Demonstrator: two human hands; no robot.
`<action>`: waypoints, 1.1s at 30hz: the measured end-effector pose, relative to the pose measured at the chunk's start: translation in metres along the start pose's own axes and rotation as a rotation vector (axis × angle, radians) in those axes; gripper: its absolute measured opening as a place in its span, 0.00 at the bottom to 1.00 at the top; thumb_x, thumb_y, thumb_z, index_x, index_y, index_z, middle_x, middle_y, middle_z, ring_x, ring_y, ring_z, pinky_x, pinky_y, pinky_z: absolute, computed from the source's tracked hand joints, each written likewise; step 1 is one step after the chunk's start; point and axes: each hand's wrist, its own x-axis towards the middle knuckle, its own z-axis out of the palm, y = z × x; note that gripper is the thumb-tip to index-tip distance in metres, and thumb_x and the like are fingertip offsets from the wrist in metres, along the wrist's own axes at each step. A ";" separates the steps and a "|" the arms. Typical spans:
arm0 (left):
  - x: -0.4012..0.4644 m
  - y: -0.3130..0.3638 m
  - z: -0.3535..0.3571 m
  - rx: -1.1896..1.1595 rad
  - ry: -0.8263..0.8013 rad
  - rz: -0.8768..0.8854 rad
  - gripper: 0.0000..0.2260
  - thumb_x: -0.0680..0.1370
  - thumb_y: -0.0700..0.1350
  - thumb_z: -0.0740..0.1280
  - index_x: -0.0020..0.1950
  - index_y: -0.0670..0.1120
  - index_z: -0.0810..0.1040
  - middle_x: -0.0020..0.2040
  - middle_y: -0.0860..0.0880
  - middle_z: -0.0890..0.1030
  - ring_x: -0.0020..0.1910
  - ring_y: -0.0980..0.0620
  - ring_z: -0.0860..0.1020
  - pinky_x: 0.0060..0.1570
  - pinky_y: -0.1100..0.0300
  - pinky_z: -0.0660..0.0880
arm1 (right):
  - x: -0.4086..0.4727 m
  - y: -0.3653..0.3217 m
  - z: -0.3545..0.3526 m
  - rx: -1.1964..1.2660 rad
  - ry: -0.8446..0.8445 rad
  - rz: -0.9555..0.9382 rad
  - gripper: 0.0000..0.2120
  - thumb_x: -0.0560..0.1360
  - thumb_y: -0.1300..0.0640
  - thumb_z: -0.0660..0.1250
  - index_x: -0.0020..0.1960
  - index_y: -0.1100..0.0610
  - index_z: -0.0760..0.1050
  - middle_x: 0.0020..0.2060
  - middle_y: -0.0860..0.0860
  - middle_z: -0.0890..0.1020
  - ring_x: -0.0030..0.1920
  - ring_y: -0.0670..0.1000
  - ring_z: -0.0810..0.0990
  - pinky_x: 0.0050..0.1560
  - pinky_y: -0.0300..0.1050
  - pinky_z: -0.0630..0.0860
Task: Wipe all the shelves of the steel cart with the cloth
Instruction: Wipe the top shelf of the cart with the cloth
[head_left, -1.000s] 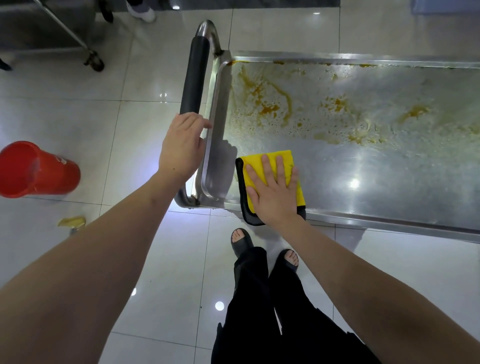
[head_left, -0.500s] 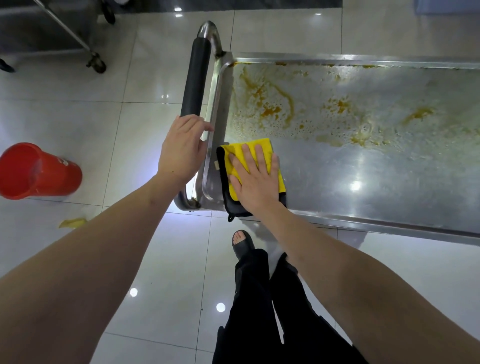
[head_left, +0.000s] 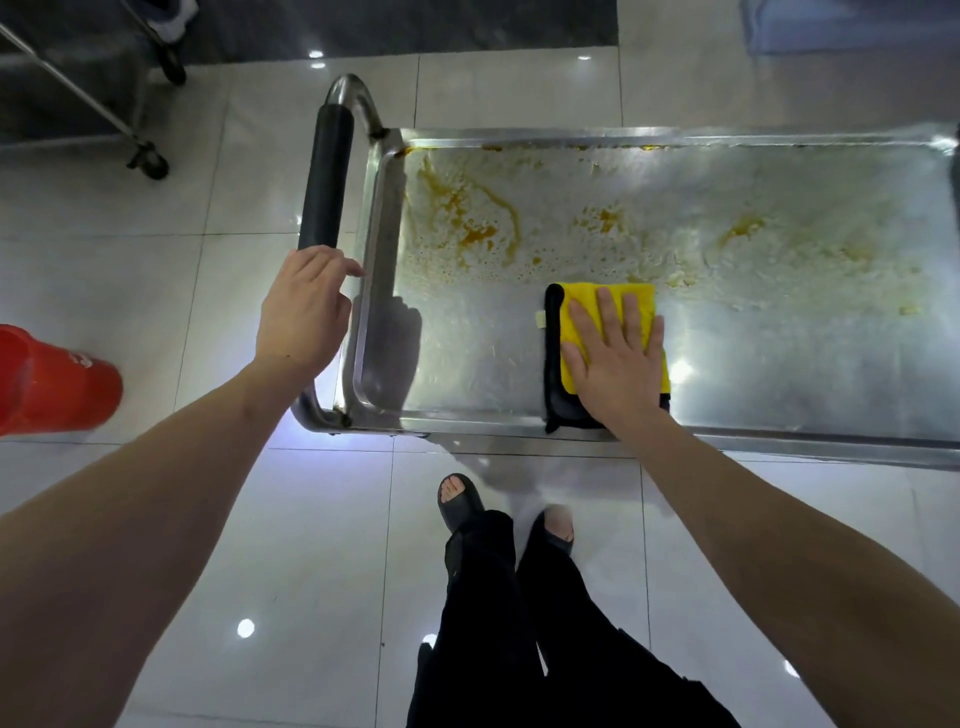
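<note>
The steel cart's top shelf (head_left: 779, 364) lies below me, its far half smeared with orange-yellow residue (head_left: 467, 228), its near strip shiny. A folded yellow cloth with a black edge (head_left: 576, 306) lies on the shelf near the front rim. My right hand (head_left: 615, 358) presses flat on the cloth with straight fingers. My left hand (head_left: 304, 306) grips the near end of the cart's handle (head_left: 324, 176), a steel bar with a black sleeve, at the cart's left end. The lower shelves are hidden under the top one.
A red bucket (head_left: 57, 379) lies on its side on the tiled floor at the left. Another steel trolley's leg and caster (head_left: 148, 161) stand at the far left. My feet in black sandals (head_left: 460, 501) are close to the cart's front rim.
My right hand has slid the cloth to the right along the shelf's front strip, away from the left corner. My left hand stays on the handle. The camera has tilted slightly.
</note>
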 end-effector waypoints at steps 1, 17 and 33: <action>0.000 -0.001 0.000 0.003 0.002 -0.009 0.16 0.77 0.32 0.61 0.61 0.43 0.79 0.60 0.45 0.79 0.66 0.45 0.71 0.68 0.52 0.69 | 0.000 0.003 -0.001 0.003 -0.008 0.012 0.30 0.84 0.35 0.42 0.84 0.40 0.52 0.85 0.48 0.50 0.84 0.57 0.45 0.80 0.68 0.42; 0.002 0.002 0.001 0.120 -0.022 0.013 0.16 0.76 0.32 0.64 0.62 0.42 0.79 0.59 0.44 0.81 0.64 0.44 0.71 0.68 0.48 0.69 | -0.002 -0.121 0.012 0.040 -0.080 -0.107 0.29 0.85 0.35 0.41 0.85 0.40 0.49 0.85 0.54 0.47 0.83 0.65 0.41 0.77 0.75 0.41; 0.002 0.006 -0.002 0.267 -0.098 0.041 0.19 0.78 0.36 0.58 0.68 0.43 0.74 0.64 0.44 0.78 0.69 0.43 0.70 0.79 0.46 0.54 | -0.014 -0.015 0.001 -0.014 -0.060 -0.003 0.29 0.85 0.34 0.41 0.84 0.39 0.48 0.85 0.48 0.46 0.84 0.57 0.41 0.80 0.67 0.42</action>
